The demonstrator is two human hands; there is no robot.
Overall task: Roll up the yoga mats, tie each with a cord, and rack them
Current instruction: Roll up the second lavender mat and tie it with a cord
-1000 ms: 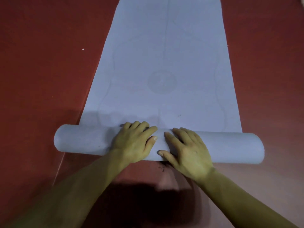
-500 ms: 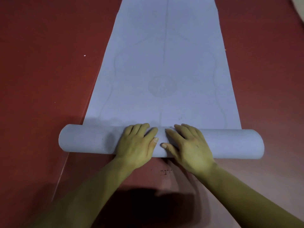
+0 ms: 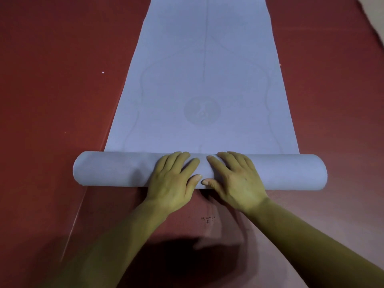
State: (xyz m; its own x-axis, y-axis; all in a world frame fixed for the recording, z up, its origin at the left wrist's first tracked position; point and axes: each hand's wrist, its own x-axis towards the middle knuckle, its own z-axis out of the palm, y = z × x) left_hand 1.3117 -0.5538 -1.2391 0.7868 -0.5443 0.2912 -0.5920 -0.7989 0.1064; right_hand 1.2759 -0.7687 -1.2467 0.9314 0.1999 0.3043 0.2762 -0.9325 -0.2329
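Observation:
A pale blue yoga mat (image 3: 203, 80) lies flat on the red floor and stretches away from me, with a faint round emblem and curved lines printed on it. Its near end is rolled into a thick tube (image 3: 116, 169) lying crosswise. My left hand (image 3: 172, 183) and my right hand (image 3: 234, 181) press palm-down on the middle of the roll, side by side, thumbs almost touching, fingers spread over the top. No cord or rack is in view.
Red floor matting (image 3: 52, 100) surrounds the mat on both sides. A seam line (image 3: 74, 221) runs along the floor at the near left. A pale surface edge (image 3: 374, 15) shows at the top right corner.
Both hands have pushed the roll forward, away from me. The roll has taken up more of the flat mat and now lies closer to the round emblem.

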